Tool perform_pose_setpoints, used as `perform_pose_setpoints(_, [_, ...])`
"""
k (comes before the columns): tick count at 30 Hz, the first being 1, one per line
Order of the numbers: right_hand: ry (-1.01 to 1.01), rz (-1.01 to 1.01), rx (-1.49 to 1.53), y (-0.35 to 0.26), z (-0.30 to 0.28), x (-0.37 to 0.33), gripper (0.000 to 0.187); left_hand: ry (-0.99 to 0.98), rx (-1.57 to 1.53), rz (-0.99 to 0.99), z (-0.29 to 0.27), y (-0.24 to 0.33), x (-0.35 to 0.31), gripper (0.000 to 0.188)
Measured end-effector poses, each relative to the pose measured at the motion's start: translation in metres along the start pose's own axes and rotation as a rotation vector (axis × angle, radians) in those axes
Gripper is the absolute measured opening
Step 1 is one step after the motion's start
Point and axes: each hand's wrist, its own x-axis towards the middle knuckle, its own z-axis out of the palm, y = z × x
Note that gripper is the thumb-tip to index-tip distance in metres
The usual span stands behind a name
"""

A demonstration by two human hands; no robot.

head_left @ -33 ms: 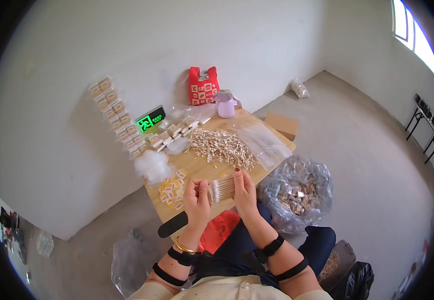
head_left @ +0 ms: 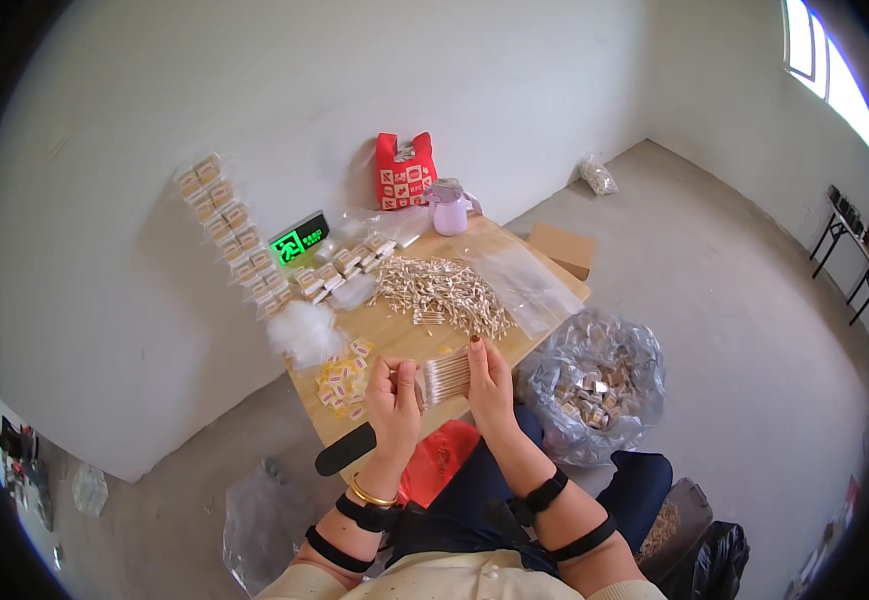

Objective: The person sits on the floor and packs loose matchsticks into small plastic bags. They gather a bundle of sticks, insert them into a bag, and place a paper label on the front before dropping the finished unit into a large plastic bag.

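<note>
A flat bundle of cotton swabs (head_left: 445,378) spans the gap between my two hands, its sticks lying side by side. My left hand (head_left: 392,400) is closed on the bundle's left end, with thumb and fingers pinched. At the other end, my right hand (head_left: 491,388) grips it, thumb up. Just beyond is a loose heap of cotton swabs (head_left: 444,290) on the wooden table (head_left: 359,322). Small yellow-and-white cards (head_left: 342,382) lie scattered to the left of my left hand. Behind them sits a pile of thin white plastic bags (head_left: 302,335).
Packed swab bundles (head_left: 234,238) stand in a long stack at left, by a green lit sign (head_left: 299,240). A red bag (head_left: 406,175) and a lilac jug (head_left: 449,215) stand at the back. Clear plastic sheets (head_left: 529,290) cover the table's right side; a large plastic bag (head_left: 646,355) holds packs beside it.
</note>
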Motion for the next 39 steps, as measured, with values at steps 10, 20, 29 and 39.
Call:
perform_pose_setpoints(10, [0.027, -0.094, -0.251, -0.006, -0.007, -0.004, 0.030, 0.060, 0.393, 0.300, 0.012, -0.010, 0.004, 0.018])
perform_pose_setpoints(20, [0.080, -0.105, -0.171, 0.005, -0.027, 0.007, 0.029, -0.031, 0.215, 0.157, 0.016, -0.004, 0.004, 0.020])
perform_pose_setpoints(29, [0.162, -0.127, -0.255, 0.028, -0.045, 0.023, 0.033, -0.018, 0.158, -0.004, -0.016, -0.026, 0.010, 0.021])
perform_pose_setpoints(39, [0.299, -0.155, -0.342, 0.066, -0.068, 0.043, 0.037, -0.035, -0.021, -0.246, -0.047, -0.068, 0.016, 0.024])
